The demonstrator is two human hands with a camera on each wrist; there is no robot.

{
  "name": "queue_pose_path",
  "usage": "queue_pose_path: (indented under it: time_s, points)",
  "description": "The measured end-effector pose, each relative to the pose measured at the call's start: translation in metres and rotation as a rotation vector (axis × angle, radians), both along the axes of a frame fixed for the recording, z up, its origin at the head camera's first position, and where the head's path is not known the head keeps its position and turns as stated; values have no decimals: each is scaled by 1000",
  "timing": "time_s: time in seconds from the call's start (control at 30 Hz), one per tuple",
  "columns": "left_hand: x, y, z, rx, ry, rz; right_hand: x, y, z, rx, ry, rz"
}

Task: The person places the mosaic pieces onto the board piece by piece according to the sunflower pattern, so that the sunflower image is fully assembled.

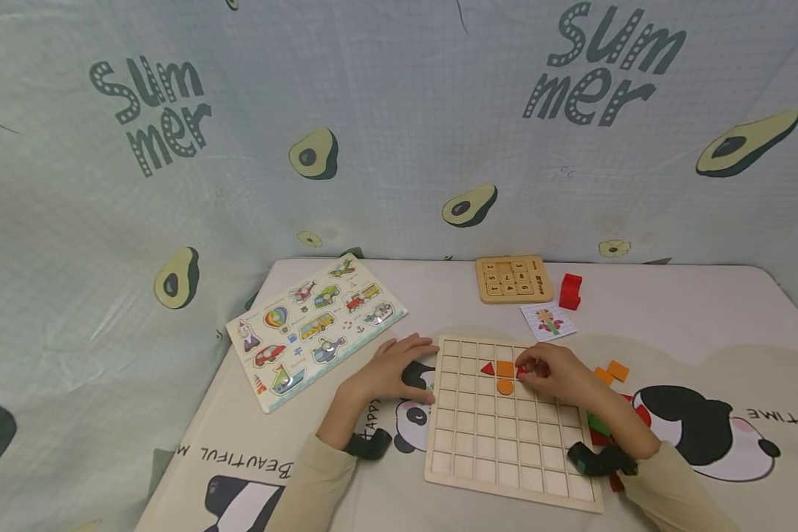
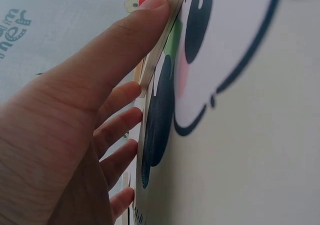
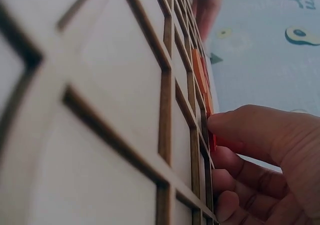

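r hand point(image 1: 561, 375) pinches red pc point(image 1: 522, 372) by orange sq point(image 1: 505, 369) on grid board point(image 1: 485, 447); l hand point(image 1: 389, 371) spread, touching edge.

Left of left hand point(image 1: 387, 371), slightly beyond: vehicle picture board point(image 1: 317, 331), lying slantwise. Well beyond right hand point(image 1: 560, 375): wooden number puzzle point(image 1: 513, 279), flat. Beyond both: hanging cloth point(image 1: 386, 81), avocado-printed.

Red triangle point(image 1: 488, 369), orange square point(image 1: 505, 369), pale gridded board point(image 1: 507, 428)
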State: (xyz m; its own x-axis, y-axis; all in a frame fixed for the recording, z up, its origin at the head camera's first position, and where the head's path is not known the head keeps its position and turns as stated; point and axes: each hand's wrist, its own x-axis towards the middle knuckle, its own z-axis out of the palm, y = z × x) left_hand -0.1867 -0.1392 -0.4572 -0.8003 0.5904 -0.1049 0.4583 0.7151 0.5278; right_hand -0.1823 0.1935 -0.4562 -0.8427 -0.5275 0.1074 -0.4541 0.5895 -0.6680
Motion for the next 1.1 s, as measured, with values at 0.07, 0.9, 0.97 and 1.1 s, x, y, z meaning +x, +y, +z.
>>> queue_pose_path:
  time_s: [0.07,0.9,0.97,1.1]
  points:
    - [0,0,0,0,-3,1,1,0,0,0,0,-5]
    - [1,-2,-2,-3,6,11,24,27,13,14,94,-111]
    - [1,-2,-2,1,6,8,27,34,13,19,88,-136]
    - [1,-1,-2,3,3,1,33,47,10,41,79,-197]
